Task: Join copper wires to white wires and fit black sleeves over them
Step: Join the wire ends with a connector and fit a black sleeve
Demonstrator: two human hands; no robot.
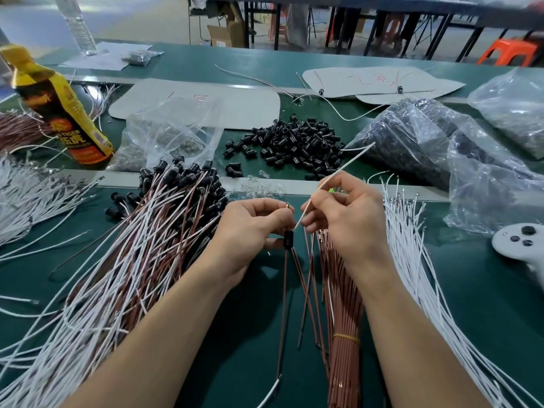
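Green work surface [485,290], with a metal rail crossing it from left to right; beyond it, a workshop floor with dark table legs, a cardboard box [226,32] and an orange stool [507,51]. On the surface, by size: the heap of finished assemblies [132,254] at my left, white and copper leads together with black caps at their far ends; the fan of loose white wires [418,260] at my right; clear bags of parts [441,148] behind them; the banded bundle of copper wires [343,304] just beside my right wrist; the pile of loose black sleeves [294,142] past the rail; a yellow-labelled bottle [59,113] at far left.

My left hand [250,228] pinches one black sleeve [288,239], from which copper leads hang towards me. My right hand [344,216] grips a single white wire [329,179] between thumb and fingers, its near tip at the sleeve's mouth and its far end slanting up and away.

Step in hand, as I judge it: feeding the white wire into the sleeve. To do it well I hold the sleeve steady, keep my grip close to the tip so that the wire does not buckle, and line it up with the bore before pushing.
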